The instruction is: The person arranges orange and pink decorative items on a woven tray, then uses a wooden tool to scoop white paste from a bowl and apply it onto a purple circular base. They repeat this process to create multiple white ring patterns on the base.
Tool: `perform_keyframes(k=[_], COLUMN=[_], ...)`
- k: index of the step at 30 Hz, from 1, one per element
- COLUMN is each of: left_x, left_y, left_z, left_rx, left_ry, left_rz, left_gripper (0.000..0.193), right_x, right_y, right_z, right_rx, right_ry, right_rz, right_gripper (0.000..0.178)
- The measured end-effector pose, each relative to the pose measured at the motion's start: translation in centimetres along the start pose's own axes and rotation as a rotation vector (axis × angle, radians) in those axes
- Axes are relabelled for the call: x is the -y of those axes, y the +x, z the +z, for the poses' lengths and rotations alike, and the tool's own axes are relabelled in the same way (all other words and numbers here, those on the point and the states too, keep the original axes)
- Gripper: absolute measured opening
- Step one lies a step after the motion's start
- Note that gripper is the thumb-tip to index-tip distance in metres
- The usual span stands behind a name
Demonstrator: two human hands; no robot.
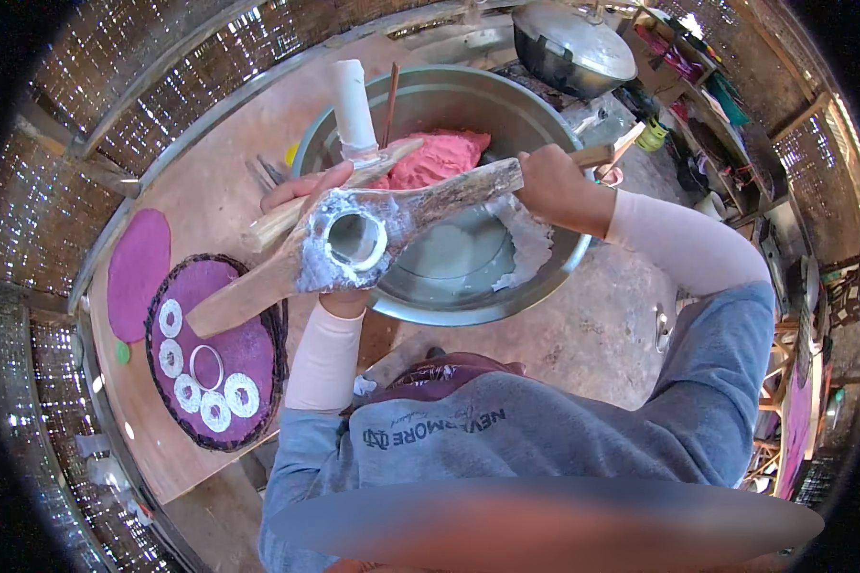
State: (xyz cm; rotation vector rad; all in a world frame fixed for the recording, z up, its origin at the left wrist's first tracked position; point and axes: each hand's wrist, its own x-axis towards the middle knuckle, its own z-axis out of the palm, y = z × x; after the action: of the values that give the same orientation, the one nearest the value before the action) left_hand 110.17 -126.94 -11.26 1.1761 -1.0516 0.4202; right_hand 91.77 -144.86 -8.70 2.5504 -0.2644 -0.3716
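My left hand (306, 187) is closed around a wooden press; its fingers lie over a second wooden bar (277, 222). The press body (401, 212) has two long arms and a round hole lined with a white ring (382, 244), smeared with pale paste. From the second bar rises a white cylinder (354, 110). My right hand (556, 191) is a fist at the press's far arm end; a wooden stick (594, 156) pokes out beyond it. Whether stick and press are joined, I cannot tell. Beneath is a large metal basin (449, 310) holding pink dough (438, 160).
Left of the basin, a round purple mat with a dark rim (222, 437) carries several white coiled rings (215, 411) and a plain white hoop (219, 355). Another purple sheet (139, 272) lies beyond. A lidded pot (575, 50) stands at the far right, near cluttered shelves (702, 95).
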Motion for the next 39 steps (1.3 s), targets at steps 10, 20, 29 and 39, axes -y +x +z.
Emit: perform_keyframes(k=[10, 20, 29, 39], left_x=[-0.1, 1.5, -0.9, 4.1], left_y=[-0.2, -0.8, 2.6, 7.0], left_z=[0.2, 0.7, -3.3, -16.4], left_rx=[0.006, -0.007, -0.002, 0.260], left_ry=[0.032, -0.300, -0.531, 0.172], left_rz=[-0.057, -0.112, -0.083, -0.035], left_gripper=[0.042, 0.038, 0.039, 0.032], right_x=[3.0, 4.3, 2.4, 6.8], right_y=[4.5, -3.4, -5.3, -10.5], right_z=[18.0, -0.1, -10.0, -21.9], right_rx=[-0.099, 0.279, 0.384, -0.273], right_ry=[0.343, 0.113, 0.658, 0.701], right_rz=[0.079, -0.174, -0.063, 0.180], right_gripper=[0.020, 0.017, 0.019, 0.023])
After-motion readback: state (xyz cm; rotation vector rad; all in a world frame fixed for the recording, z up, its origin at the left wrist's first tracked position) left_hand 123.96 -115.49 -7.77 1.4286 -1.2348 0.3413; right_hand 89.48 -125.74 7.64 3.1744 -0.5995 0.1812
